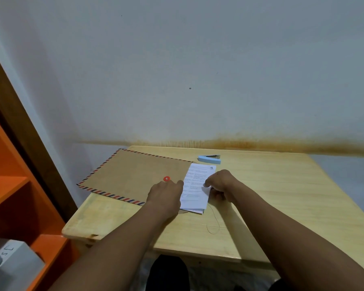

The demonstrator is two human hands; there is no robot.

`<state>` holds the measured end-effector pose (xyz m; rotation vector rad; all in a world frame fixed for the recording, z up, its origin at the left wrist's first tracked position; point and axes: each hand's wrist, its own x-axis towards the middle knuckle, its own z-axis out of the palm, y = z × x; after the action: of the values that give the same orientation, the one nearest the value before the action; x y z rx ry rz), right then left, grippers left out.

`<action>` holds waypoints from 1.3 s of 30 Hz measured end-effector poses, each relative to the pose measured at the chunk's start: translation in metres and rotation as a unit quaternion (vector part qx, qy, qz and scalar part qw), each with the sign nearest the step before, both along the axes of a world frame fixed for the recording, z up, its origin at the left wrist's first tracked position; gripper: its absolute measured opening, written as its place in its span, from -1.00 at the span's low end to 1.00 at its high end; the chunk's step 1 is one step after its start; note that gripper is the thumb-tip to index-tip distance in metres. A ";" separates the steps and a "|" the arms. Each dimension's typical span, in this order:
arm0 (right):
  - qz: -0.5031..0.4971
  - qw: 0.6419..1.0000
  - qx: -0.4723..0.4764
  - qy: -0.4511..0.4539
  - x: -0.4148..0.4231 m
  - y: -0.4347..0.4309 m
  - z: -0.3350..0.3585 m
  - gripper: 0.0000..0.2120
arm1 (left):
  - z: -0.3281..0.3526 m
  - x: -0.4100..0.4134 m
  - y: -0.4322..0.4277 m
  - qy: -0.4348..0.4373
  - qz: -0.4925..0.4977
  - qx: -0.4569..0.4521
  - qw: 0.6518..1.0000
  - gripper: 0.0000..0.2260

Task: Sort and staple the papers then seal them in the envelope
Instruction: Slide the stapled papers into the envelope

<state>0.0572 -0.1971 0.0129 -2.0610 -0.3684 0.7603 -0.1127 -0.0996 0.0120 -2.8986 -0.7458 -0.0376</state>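
Note:
A brown envelope (132, 175) with a red-and-blue striped border and a red button clasp (166, 178) lies on the left part of the wooden table (271, 196). A stack of printed papers (195, 185), marked "1" on its top corner, sticks out of the envelope's right opening. My left hand (166, 193) presses down on the envelope near its mouth. My right hand (221, 184) pinches the right edge of the papers. A light blue stapler (209, 159) rests behind the papers. A thin string (213, 222) trails on the table below the papers.
The table stands against a pale wall with a brown stain line. An orange shelf unit (13, 185) is at the left, with a grey object (11, 263) in front of it. The table's right half shows bare wood.

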 end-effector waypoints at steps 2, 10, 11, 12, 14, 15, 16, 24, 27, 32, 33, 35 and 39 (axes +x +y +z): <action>0.011 1.000 -0.003 -0.009 0.001 0.007 -0.001 -0.75 | 0.000 0.003 0.001 0.005 -0.009 0.011 1.000 -0.82; 0.044 0.999 0.020 -0.010 -0.001 0.011 -0.002 -0.68 | 0.017 0.001 0.001 0.027 0.009 0.024 0.999 -0.85; 0.040 0.999 0.032 -0.004 -0.003 0.013 -0.002 -0.70 | 0.019 0.000 0.002 0.020 0.011 0.022 1.000 -0.86; 0.038 0.998 0.041 0.002 -0.005 0.013 0.000 -0.72 | 0.022 -0.002 0.002 0.011 0.014 0.020 1.000 -0.87; 0.017 0.997 0.074 0.029 -0.007 0.014 0.004 -0.77 | 0.028 -0.004 0.004 -0.018 0.020 0.015 1.000 -0.88; -0.003 0.994 0.092 0.053 -0.006 0.014 0.005 -0.76 | 0.030 -0.004 0.005 -0.033 0.022 0.011 0.999 -0.87; -0.023 0.990 0.107 0.088 -0.006 0.012 0.006 -0.74 | 0.033 -0.005 0.005 -0.046 0.022 0.008 0.999 -0.86; -0.007 0.973 0.211 0.096 -0.012 0.003 0.019 -0.86 | 0.049 -0.013 0.010 -0.092 -0.029 0.000 0.995 -0.84; 0.012 0.972 0.224 0.077 -0.012 0.007 0.033 -0.86 | 0.051 -0.019 0.016 -0.076 -0.057 -0.028 0.995 -0.57; 0.020 0.976 0.202 0.079 -0.010 0.012 0.045 -0.92 | 0.053 -0.027 0.018 -0.057 -0.052 -0.003 0.997 -0.36; 0.025 0.977 0.199 0.077 -0.011 0.014 0.046 -0.94 | 0.052 -0.028 0.019 -0.068 -0.055 -0.001 0.996 -0.39; 0.042 0.978 0.190 0.069 -0.014 0.017 0.048 -0.96 | 0.049 -0.030 0.020 -0.084 -0.061 -0.008 0.995 -0.43; 0.077 0.984 0.160 0.032 -0.023 0.025 0.053 -0.93 | 0.044 -0.029 0.017 -0.092 -0.076 -0.018 0.993 -0.47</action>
<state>0.0345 -0.1721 0.0662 -1.7163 -0.5791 0.8006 -0.1418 -0.0821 0.0559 -3.0095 -0.5562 -0.3167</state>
